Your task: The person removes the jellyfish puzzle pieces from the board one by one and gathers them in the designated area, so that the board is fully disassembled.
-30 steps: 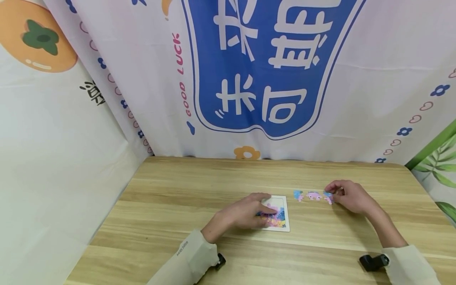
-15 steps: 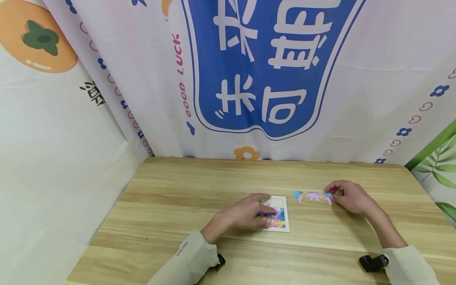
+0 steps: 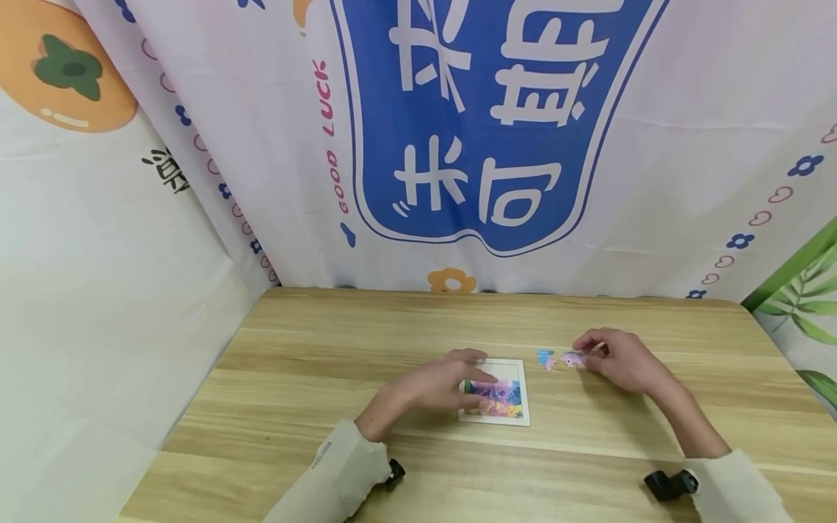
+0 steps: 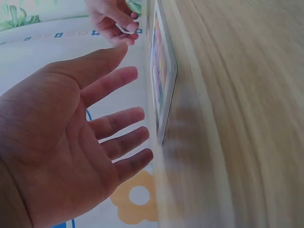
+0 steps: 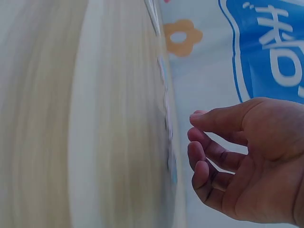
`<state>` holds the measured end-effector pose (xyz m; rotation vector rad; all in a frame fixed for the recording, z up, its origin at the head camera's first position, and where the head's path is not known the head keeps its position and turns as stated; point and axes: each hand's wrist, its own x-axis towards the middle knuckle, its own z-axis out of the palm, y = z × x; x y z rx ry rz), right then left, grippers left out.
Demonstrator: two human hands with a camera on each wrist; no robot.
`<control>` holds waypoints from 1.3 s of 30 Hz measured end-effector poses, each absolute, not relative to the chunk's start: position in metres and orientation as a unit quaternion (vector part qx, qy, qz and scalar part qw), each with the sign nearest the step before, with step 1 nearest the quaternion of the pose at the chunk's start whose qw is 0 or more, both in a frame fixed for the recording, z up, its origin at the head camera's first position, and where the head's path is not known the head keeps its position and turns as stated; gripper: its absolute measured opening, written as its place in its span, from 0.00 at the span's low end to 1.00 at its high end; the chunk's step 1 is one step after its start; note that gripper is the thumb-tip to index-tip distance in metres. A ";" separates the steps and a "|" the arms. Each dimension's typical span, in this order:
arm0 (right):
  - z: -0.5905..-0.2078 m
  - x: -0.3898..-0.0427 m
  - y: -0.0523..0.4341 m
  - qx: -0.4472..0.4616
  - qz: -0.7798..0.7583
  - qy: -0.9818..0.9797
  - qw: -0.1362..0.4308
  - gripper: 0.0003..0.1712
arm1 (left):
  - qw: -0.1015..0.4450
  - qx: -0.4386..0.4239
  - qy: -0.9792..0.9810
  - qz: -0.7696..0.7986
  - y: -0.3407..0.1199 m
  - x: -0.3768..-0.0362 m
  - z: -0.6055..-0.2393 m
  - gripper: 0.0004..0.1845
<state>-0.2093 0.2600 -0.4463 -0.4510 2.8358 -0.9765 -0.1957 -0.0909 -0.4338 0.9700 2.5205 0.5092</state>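
The left hand [image 3: 437, 386], fingers spread and holding nothing, is over the puzzle board [image 3: 526, 396]. Farther right, the right hand [image 3: 620, 359], loosely curled, empty, is beside the jigsaw pieces [image 3: 544, 357].

The puzzle board [image 3: 526, 399] lay on the table [image 3: 366, 334] before you, the fingers [image 3: 480, 375] of your left hand [image 3: 445, 385] over its nine o'clock side. Apart from it, at two o'clock, lay a first piece [image 3: 546, 359], with a second piece [image 3: 572, 360] just beside that at three o'clock, next to the fingers of your right hand [image 3: 621, 359]. The cloth [image 3: 294, 240] hung at twelve o'clock, behind the table.
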 end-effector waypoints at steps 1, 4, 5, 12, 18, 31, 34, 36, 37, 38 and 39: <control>-0.446 -0.209 0.255 -0.156 -0.318 0.934 0.051 0.09 | 0.193 0.346 0.901 0.178 -0.093 -0.195 -0.433 0.23; -0.444 -0.208 0.239 -0.168 -0.321 0.930 0.055 0.08 | 0.187 0.347 0.904 0.166 -0.102 -0.190 -0.432 0.23; -0.444 -0.207 0.234 -0.174 -0.323 0.928 0.059 0.08 | 0.186 0.348 0.904 0.163 -0.105 -0.188 -0.432 0.23; -0.440 -0.204 0.200 -0.210 -0.336 0.916 0.069 0.08 | 0.178 0.351 0.908 0.146 -0.125 -0.174 -0.435 0.24; -0.438 -0.204 0.174 -0.223 -0.341 0.909 0.086 0.08 | 0.172 0.364 0.905 0.136 -0.132 -0.166 -0.436 0.25; -0.443 -0.203 0.134 -0.232 -0.356 0.897 0.120 0.08 | 0.180 0.360 0.904 0.146 -0.138 -0.153 -0.437 0.27; -0.444 -0.203 0.129 -0.240 -0.357 0.895 0.120 0.09 | 0.177 0.366 0.903 0.138 -0.137 -0.153 -0.437 0.27; -0.446 -0.202 0.126 -0.247 -0.355 0.894 0.121 0.09 | 0.176 0.368 0.903 0.134 -0.137 -0.153 -0.437 0.27; -0.446 -0.202 0.125 -0.252 -0.354 0.893 0.121 0.09 | 0.176 0.368 0.903 0.132 -0.136 -0.153 -0.437 0.27; -0.447 -0.201 0.123 -0.256 -0.352 0.892 0.121 0.09 | 0.176 0.367 0.904 0.130 -0.136 -0.152 -0.438 0.27; -0.448 -0.201 0.122 -0.259 -0.350 0.892 0.121 0.09 | 0.175 0.367 0.904 0.129 -0.136 -0.152 -0.438 0.27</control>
